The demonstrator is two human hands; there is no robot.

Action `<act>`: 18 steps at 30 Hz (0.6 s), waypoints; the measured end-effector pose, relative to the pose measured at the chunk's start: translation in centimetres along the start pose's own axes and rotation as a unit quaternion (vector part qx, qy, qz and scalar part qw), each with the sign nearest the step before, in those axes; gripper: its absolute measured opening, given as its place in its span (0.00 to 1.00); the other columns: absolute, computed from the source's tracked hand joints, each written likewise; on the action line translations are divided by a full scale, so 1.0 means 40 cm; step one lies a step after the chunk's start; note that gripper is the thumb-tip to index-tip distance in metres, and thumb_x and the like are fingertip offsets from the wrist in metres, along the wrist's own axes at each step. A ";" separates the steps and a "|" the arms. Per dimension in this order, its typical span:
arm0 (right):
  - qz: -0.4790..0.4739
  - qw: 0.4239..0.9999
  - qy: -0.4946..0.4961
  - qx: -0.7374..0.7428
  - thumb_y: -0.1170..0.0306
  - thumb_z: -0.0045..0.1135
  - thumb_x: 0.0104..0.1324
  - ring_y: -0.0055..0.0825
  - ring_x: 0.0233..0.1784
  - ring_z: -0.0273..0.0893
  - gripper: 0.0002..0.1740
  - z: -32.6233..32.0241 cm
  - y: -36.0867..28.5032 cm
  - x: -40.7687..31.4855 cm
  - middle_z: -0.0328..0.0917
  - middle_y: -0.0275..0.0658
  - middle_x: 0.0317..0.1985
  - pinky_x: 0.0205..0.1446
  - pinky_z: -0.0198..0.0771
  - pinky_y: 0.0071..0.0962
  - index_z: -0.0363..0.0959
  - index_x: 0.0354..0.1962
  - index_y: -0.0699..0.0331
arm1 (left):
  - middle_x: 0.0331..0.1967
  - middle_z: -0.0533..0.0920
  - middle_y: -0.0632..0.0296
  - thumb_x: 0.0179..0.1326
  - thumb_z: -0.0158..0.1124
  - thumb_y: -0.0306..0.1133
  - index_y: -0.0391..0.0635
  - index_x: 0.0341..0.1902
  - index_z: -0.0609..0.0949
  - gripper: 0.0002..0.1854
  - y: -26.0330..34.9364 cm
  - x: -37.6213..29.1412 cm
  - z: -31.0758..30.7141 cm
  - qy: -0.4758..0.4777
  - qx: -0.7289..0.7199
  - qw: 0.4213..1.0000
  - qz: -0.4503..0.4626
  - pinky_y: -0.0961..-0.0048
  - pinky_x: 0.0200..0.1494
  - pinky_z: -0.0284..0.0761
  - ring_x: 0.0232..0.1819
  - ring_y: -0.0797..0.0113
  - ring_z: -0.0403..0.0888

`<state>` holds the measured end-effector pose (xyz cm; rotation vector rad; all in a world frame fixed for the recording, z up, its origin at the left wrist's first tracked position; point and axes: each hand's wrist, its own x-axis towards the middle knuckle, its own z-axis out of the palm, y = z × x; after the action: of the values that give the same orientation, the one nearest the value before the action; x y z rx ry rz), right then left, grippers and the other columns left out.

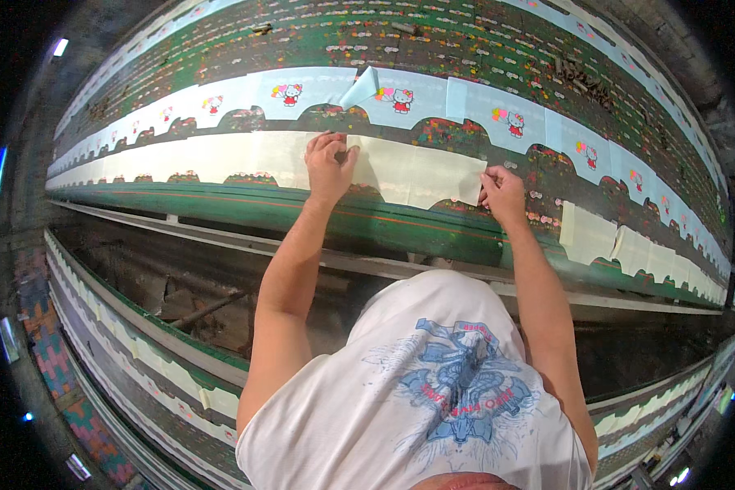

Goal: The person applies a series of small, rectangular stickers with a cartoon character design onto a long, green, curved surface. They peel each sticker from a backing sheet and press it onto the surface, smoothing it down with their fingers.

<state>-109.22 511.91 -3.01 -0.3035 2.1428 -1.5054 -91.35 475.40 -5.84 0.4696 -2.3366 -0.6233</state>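
Across the near part of a long green printing table [263,205] runs a row of cream fabric pieces [220,156] with scalloped lower edges. My left hand [331,165] rests at the upper edge of one cream piece, fingers bent; whether it grips the cloth is unclear. With thumb and fingers, my right hand [503,191] pinches the right edge of a cream fabric piece [441,177]. Beyond both hands lies a row of light blue fabric pieces [425,92] printed with a cartoon cat and balloons. One light blue flap [361,89] is folded up.
More cream pieces [640,251] lie at the right, past a gap. Small dark rolled scraps [582,82] lie on the far side of the table. A pale rail [367,263] runs along the near edge. Another table with fabric rows [159,361] stands at the lower left.
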 end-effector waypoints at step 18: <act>0.023 0.996 0.086 -0.006 0.70 0.67 0.78 0.15 0.21 0.79 0.09 0.034 -0.017 0.002 0.86 0.34 0.28 0.21 0.68 0.21 0.83 0.45 0.71 | 0.72 0.82 0.54 0.69 0.65 0.24 0.48 0.65 0.86 0.21 0.083 0.000 -0.024 -0.086 0.016 0.992 0.091 0.42 0.80 0.66 0.74 0.43 0.77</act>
<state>-108.66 510.53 -2.77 -0.1318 2.2764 -1.5430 -91.23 477.83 -3.40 0.2194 -2.5206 -0.5590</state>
